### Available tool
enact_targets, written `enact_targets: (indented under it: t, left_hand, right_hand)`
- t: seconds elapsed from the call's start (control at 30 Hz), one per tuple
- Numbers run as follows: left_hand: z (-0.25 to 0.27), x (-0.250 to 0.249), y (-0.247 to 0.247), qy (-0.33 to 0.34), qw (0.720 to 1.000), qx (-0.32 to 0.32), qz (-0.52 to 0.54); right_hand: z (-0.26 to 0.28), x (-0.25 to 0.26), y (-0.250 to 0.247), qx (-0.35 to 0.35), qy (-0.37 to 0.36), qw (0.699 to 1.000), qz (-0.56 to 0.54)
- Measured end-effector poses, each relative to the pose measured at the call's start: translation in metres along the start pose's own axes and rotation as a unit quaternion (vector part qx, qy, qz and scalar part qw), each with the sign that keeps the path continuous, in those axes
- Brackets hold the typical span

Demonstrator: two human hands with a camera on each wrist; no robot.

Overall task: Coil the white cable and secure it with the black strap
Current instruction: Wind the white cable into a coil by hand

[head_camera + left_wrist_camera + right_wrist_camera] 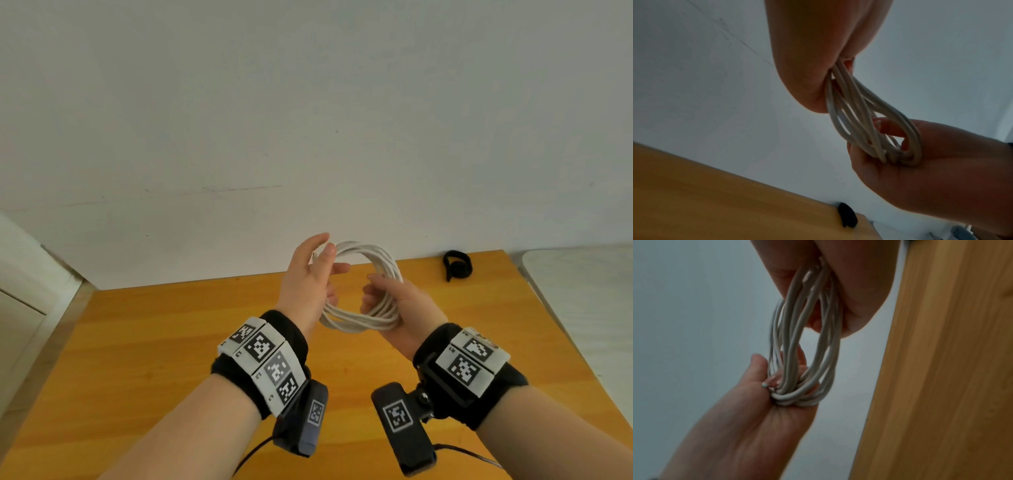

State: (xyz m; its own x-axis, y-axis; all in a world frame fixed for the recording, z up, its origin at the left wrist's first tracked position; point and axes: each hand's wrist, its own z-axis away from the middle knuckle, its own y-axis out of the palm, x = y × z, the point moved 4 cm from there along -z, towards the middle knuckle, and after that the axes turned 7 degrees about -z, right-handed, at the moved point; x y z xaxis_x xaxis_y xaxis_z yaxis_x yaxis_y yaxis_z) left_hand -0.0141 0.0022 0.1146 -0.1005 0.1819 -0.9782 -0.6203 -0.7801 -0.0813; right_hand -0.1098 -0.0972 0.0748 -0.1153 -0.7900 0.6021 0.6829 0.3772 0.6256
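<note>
Cable (371, 270) coiled, light, springy; loops will splay if released. Left hand (310, 274) pinches far side, right hand (394, 305) curls round near side. Strap (457, 264) beyond cable, on table (171, 342).

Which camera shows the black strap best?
The head view: the black strap lies whole on the wooden table, by its far edge. The left wrist view shows only a dark bit of it; the right wrist view shows none.

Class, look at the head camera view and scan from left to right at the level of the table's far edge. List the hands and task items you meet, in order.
left hand → white cable → right hand → black strap
</note>
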Motion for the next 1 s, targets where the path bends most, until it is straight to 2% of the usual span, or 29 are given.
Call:
enact_targets:
  t: [0.07,0.17,0.3,0.4,0.47,0.53,0.67,0.83,1.0]
  left_hand:
    - [-0.001,0.001,-0.002,0.009,0.997,0.029,-0.068]
    - [-0.004,0.004,-0.004,-0.014,0.989,0.071,-0.128]
    - [-0.004,0.008,-0.002,-0.042,0.975,0.118,-0.183]
    - [-0.001,0.005,0.002,-0.04,0.967,0.135,-0.214]
    - [0.001,0.006,0.004,-0.045,0.965,0.138,-0.22]
    - [0.003,0.007,0.006,-0.048,0.963,0.149,-0.218]
    - [0.003,0.005,0.006,-0.043,0.961,0.156,-0.223]
    - [0.003,-0.011,0.006,0.028,0.951,0.134,-0.278]
    - [0.002,-0.009,0.009,0.046,0.938,0.179,-0.294]
  right_hand:
    - [0.003,0.002,-0.003,-0.003,-0.008,0.995,0.1]
    - [0.004,0.016,-0.001,-0.001,-0.059,0.966,0.252]
    - [0.01,0.034,0.016,0.088,-0.106,0.899,0.415]
    - [0.013,0.034,0.028,0.153,-0.088,0.837,0.519]
    - [0.015,0.03,0.034,0.172,-0.086,0.803,0.564]
    - [0.017,0.029,0.036,0.172,-0.103,0.784,0.588]
    - [0.019,0.027,0.036,0.163,-0.129,0.784,0.584]
    - [0.02,0.032,0.035,0.126,-0.202,0.786,0.571]
    - [0.017,0.036,0.03,0.094,-0.218,0.802,0.548]
